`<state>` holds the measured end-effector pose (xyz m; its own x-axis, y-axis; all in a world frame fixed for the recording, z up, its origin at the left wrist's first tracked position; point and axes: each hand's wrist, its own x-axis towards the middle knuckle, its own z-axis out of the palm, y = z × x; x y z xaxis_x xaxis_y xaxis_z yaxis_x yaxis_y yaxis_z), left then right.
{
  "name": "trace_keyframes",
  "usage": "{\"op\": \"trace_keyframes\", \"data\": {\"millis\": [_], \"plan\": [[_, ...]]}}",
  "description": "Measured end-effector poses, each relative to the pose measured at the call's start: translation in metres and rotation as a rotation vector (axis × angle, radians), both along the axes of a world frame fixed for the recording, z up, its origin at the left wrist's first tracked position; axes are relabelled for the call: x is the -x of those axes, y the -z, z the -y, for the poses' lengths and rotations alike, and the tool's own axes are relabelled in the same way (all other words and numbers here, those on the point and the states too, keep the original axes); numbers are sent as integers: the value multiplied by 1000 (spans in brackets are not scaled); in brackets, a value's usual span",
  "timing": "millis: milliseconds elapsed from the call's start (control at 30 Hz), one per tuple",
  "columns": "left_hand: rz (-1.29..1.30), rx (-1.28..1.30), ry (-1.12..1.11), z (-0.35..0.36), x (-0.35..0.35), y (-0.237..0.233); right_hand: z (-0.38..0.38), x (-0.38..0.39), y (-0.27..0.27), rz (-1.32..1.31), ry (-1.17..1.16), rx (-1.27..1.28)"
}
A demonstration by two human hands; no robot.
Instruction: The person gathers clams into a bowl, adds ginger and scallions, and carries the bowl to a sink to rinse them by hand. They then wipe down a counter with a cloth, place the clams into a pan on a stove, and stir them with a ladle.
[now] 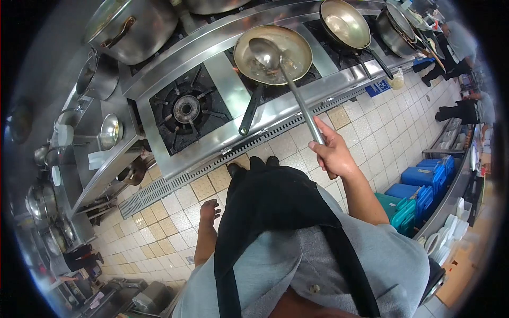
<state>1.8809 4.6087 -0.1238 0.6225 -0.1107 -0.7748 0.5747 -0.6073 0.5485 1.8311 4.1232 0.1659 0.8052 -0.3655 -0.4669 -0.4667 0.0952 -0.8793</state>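
My right hand (334,152) is wrapped round the long handle of a metal ladle (298,100). The ladle's round bowl is inside a frying pan (300,44), over some clear, bubbling-looking liquid. That pan sits on a burner of the stove, its black handle (251,110) pointing toward me and untouched. My left hand (210,210) hangs low at my side above the tiled floor, holding nothing, its fingers loosely bent and a little apart.
Left of the pan is a bare burner (186,109). A second frying pan (345,25) stands to the right, and a large pot (132,32) at upper left. A side counter holds a small metal bowl (111,131). Blue bins (424,177) and other people are at right.
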Motion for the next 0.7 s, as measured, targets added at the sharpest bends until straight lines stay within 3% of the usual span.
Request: {"op": "trace_keyframes", "data": {"millis": [133, 200, 233, 467, 533, 633, 700], "plan": [[-3, 14, -3, 21, -14, -14, 0, -9, 1, -49, -10, 149], [-140, 34, -293, 42, -21, -43, 4, -11, 8, -20, 9, 171], [-134, 8, -303, 47, -22, -55, 7, -12, 12, 9, 30, 192], [-168, -4, -367, 23, -1, -30, 30, -26, 24, 50, 171, 208], [4, -19, 6, 5, 9, -7, 33, -31, 30, 48, 152, 204], [-52, -92, 48, -1, 16, -1, 32, -38, 42, 103, 151, 16], [-57, -60, 41, -7, 21, 6, 31, -40, 45, 171, 181, -312]]}}
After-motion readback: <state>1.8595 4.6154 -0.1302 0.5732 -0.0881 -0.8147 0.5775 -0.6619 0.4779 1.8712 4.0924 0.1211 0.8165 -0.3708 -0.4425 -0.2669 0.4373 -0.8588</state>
